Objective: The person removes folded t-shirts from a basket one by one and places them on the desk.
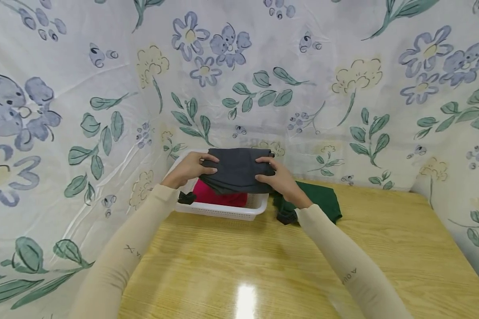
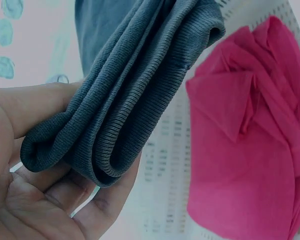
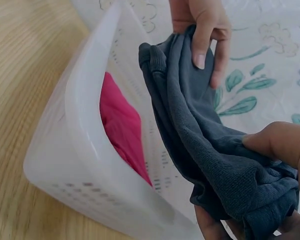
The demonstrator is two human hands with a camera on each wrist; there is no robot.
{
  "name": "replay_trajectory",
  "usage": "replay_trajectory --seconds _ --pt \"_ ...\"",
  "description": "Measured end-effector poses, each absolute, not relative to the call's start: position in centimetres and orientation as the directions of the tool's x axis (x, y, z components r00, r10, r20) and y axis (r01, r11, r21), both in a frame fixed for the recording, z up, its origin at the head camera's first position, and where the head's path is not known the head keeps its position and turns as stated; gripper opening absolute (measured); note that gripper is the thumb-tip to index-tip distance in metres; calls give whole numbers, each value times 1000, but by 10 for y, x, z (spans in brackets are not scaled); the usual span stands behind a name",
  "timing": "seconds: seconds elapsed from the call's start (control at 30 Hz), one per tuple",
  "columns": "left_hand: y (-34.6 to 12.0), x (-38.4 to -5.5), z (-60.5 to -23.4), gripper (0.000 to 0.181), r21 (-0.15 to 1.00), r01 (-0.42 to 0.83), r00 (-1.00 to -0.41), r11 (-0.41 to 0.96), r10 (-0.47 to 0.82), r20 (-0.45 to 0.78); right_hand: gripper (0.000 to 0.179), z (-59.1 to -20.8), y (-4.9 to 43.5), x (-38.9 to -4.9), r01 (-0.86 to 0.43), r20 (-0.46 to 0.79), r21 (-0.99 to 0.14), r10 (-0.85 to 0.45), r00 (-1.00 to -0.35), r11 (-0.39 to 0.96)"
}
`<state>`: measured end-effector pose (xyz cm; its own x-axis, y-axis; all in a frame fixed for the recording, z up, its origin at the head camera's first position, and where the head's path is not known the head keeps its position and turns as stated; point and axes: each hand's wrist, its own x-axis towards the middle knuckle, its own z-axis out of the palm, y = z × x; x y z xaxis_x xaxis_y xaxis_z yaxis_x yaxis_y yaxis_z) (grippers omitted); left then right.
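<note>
A folded dark grey garment (image 1: 239, 170) is held up over the white basket (image 1: 219, 212) between both hands. My left hand (image 1: 191, 168) grips its left end, thumb on the near face and fingers behind, as the left wrist view shows with the stacked fabric layers (image 2: 125, 100). At the opposite end my right hand (image 1: 279, 177) pinches the cloth, thumb on top and fingers underneath in the right wrist view. Below the garment, a folded pink-red garment (image 2: 245, 135) lies inside the basket.
A dark green folded garment (image 1: 319, 199) lies on the wooden table (image 1: 231, 257), right of the basket. A small black piece of cloth (image 1: 186, 197) shows at the basket's left front rim. Floral sheeting (image 1: 263, 88) hangs behind and to the left.
</note>
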<state>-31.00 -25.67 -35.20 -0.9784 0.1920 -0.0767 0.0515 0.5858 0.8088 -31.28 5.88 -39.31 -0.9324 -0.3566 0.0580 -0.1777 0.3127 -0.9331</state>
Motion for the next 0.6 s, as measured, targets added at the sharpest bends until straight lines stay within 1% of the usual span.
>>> replay_trajectory --seconds 0.27,0.43,0.6 --pt "-240 -310 -351 37 800 115 -976 589 217 -19 48 -386 78 -308 -204 92 -935 -359 -929 290" --pt "-229 -309 -350 37 807 120 -977 578 214 -8 49 -386 90 -305 -198 90 -937 -350 -932 286" --pt "-218 -308 -349 37 827 110 -977 552 214 -12 50 -387 103 -303 -186 90 -949 -348 -933 254"
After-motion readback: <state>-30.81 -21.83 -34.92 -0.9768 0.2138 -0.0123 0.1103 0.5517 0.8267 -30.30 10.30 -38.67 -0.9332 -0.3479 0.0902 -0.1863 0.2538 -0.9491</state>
